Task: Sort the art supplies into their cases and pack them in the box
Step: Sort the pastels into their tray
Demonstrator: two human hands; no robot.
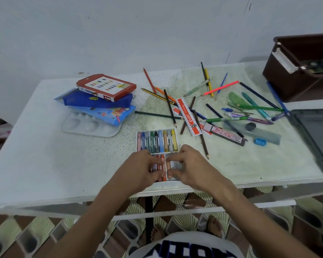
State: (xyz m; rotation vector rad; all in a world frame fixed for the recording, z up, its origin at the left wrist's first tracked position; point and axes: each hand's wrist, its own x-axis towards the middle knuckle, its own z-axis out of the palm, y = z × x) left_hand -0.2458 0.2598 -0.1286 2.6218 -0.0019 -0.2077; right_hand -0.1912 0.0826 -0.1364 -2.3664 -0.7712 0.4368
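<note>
Closest in, a white shirt (185,246) at the bottom of view, both forearms reaching forward over the near edge of the table (45,155).

Far off at the table's back right corner, the brown box (291,84), well apart from both hands and nearer the right arm. At the back left, a red pastel case (106,86) on top of a stack. Across the middle and right, loose pencils (169,107) and pens lying every which way.

Just ahead of the hands, by the middle of the near edge, the white pastel tray (138,138): far row full, sticks side by side, long axes running from near edge to far edge. Near row part filled on its left, bare on its right.

Left hand (144,166) curled over the near row's left part, fingertips on the red and orange sticks (163,164); gripping or only steadying, impossible to tell. Right hand (190,162) curled too, thumb and forefinger seemingly pinching the peach pastel (168,165) end to end, though partly hidden.

Probably seating that stick. Already parallel to its neighbours, so a straight press down, with the empty slots lying toward the right hand.
</note>
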